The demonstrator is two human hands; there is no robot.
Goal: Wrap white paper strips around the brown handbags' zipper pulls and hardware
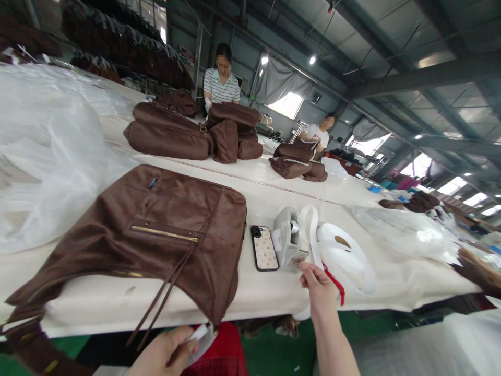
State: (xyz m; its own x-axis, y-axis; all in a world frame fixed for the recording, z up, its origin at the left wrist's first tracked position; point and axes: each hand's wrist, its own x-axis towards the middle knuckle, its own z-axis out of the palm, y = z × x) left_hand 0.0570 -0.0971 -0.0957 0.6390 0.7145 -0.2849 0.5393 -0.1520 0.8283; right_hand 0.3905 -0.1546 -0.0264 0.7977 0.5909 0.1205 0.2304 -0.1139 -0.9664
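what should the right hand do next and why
Probably pull a short strip from the tape dispenser: the right hand has its fingertips together at the dispenser's front edge, while the left hand holds translucent white wrapping by the brown bag's lower corner.

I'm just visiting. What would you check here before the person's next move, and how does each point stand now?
1. Left hand gripping the white wrapping: ok.
2. Right hand at the front of the tape dispenser: ok.
3. Tape pinched in the right fingertips: cannot tell.
4. Bag wholly on the table: not ok, its lower corner reaches past the front edge.
5. Phone clear of both hands: ok.
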